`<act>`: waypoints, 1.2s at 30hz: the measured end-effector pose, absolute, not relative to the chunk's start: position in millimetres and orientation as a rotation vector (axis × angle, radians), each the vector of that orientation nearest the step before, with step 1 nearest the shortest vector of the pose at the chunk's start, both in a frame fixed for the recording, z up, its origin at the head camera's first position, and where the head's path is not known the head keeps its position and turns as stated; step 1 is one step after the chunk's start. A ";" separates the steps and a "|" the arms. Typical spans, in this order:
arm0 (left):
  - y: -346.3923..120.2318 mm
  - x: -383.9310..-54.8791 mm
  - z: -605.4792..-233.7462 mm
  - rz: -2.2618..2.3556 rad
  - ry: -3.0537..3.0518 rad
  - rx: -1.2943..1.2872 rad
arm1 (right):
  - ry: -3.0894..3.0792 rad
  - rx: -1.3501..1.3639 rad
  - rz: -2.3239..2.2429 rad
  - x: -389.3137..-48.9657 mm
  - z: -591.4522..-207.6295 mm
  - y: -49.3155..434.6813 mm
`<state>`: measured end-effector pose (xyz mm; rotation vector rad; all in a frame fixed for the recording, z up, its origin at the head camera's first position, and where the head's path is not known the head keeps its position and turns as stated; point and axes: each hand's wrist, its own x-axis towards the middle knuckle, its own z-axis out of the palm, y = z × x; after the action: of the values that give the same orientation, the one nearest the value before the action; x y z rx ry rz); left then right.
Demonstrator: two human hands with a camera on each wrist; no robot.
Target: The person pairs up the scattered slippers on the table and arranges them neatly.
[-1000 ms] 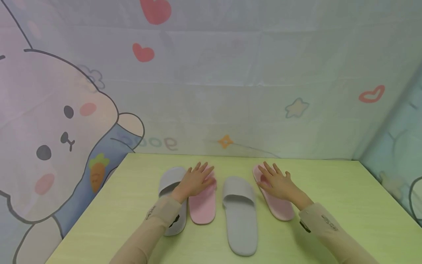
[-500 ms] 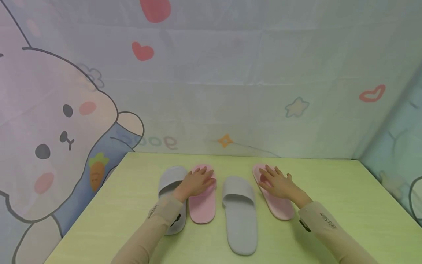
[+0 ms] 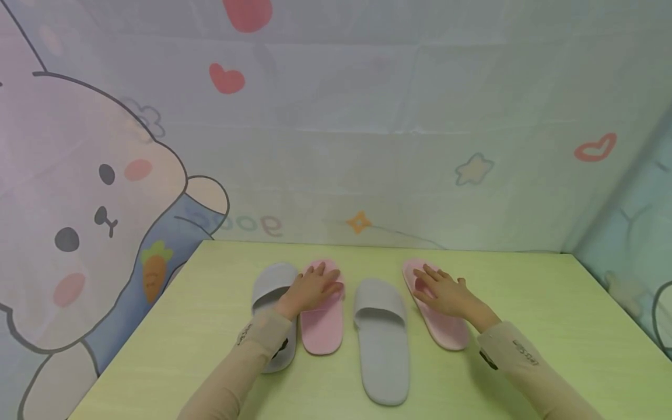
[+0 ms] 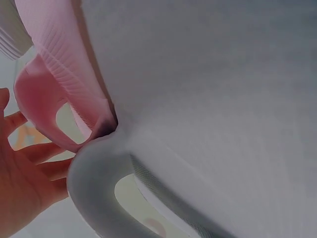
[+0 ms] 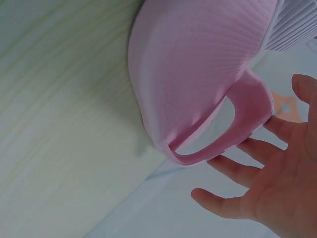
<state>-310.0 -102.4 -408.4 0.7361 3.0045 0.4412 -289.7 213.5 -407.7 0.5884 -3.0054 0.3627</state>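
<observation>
Left grey slipper [image 3: 274,279]: partly behind your left sleeve [image 3: 236,364].
Left pink slipper [image 3: 322,335]: beside it, your left hand [image 3: 310,291] spread wide over the strap [image 4: 34,87].
Right grey slipper [image 3: 385,361]: between the pink slippers.
Right pink slipper [image 3: 448,333]: angled on the table [image 3: 577,303], your right hand [image 3: 447,296] spread wide over its strap [image 5: 255,109].

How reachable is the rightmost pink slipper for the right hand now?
Probably yes: the right hand is at the strap of the rightmost pink slipper, and nothing visible stands between them.

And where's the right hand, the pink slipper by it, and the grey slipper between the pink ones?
Right hand [image 3: 447,296], head view: its back.
Pink slipper [image 5: 200,74], right wrist view: ridged footbed.
Grey slipper [image 3: 384,353], head view: footbed.
</observation>
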 end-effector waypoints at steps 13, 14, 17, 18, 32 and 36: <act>-102.2 -311.4 -412.1 0.352 3.085 0.859 | -2.938 0.591 0.330 -289.1 -409.6 225.2; -102.0 -311.1 -411.8 0.335 3.093 0.878 | -2.942 0.587 0.334 -288.7 -409.5 226.9; -101.9 -310.9 -410.8 0.311 3.081 0.902 | -2.956 0.577 0.353 -287.8 -409.4 232.3; -102.1 -310.9 -410.6 0.315 3.069 0.907 | -2.962 0.571 0.349 -287.6 -409.6 234.2; -106.7 -309.2 -407.6 0.233 3.057 1.078 | -2.987 0.580 0.337 -282.2 -406.6 253.7; -106.2 -308.1 -407.3 0.197 3.088 1.141 | -3.001 0.563 0.356 -277.9 -407.5 259.8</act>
<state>-308.1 -106.2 -407.3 1.1414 3.0877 0.1969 -277.9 259.8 -407.5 0.5629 -3.0006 0.3564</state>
